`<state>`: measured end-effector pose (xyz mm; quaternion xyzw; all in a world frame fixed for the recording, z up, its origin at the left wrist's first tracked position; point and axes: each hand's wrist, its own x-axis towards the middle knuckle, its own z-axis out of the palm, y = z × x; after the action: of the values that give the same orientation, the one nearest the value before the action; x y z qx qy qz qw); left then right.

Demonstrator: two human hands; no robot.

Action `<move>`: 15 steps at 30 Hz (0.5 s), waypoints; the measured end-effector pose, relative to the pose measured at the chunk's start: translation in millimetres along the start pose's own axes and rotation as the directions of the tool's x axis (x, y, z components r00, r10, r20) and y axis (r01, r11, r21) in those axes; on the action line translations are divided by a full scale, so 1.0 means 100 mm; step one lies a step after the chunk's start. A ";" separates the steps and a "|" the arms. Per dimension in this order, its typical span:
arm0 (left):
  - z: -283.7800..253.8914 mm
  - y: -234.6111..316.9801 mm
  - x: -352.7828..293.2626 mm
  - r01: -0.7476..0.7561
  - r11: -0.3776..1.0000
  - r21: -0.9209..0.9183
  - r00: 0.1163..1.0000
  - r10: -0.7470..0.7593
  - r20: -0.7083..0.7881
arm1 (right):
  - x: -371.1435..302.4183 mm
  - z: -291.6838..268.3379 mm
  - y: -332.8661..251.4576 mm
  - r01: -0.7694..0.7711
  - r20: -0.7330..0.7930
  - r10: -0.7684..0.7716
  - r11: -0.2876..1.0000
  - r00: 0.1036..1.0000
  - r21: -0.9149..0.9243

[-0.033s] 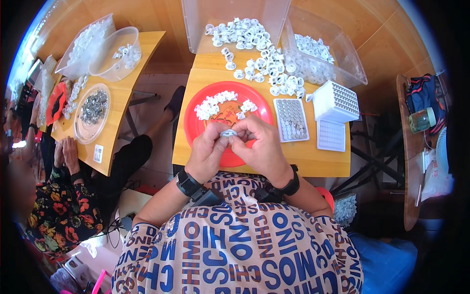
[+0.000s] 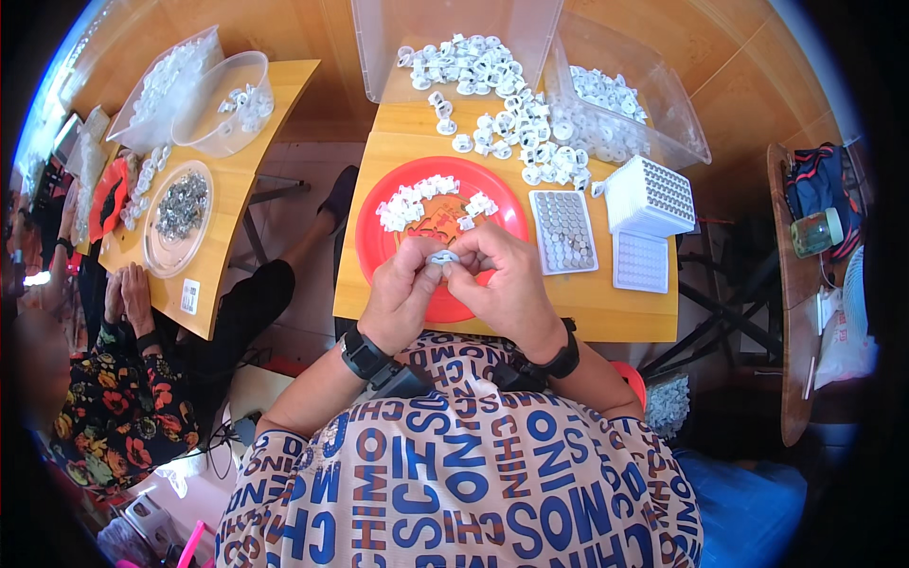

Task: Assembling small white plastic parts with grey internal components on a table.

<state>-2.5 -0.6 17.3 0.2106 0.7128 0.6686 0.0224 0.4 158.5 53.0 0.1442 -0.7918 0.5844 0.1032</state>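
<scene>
Fingers (image 2: 425, 282) of left hand (image 2: 396, 295) and right hand (image 2: 507, 284) clamped on small round white part (image 2: 442, 257) (red plate (image 2: 494, 182) beneath).

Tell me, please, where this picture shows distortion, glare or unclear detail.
Head view: the brown table at right looks bowed near the dark rim; bluish glare lines the upper left rim; the small pale part between left hand and right hand lacks clear detail.

Both hands (image 2: 507, 284) pinch small pale piece (image 2: 442, 257) over red plate (image 2: 377, 244) holding white parts (image 2: 409, 205).
</scene>
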 end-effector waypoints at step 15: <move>0.01 0.04 0.00 0.035 0.999 0.007 0.999 -0.035 -0.014 | -0.01 -0.04 -0.03 -0.130 0.047 0.126 0.988 0.991 0.088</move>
<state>-1.3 0.2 21.0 0.1937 0.7190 0.6669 0.0282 2.5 161.5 56.7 0.1095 -0.7740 0.6221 0.0427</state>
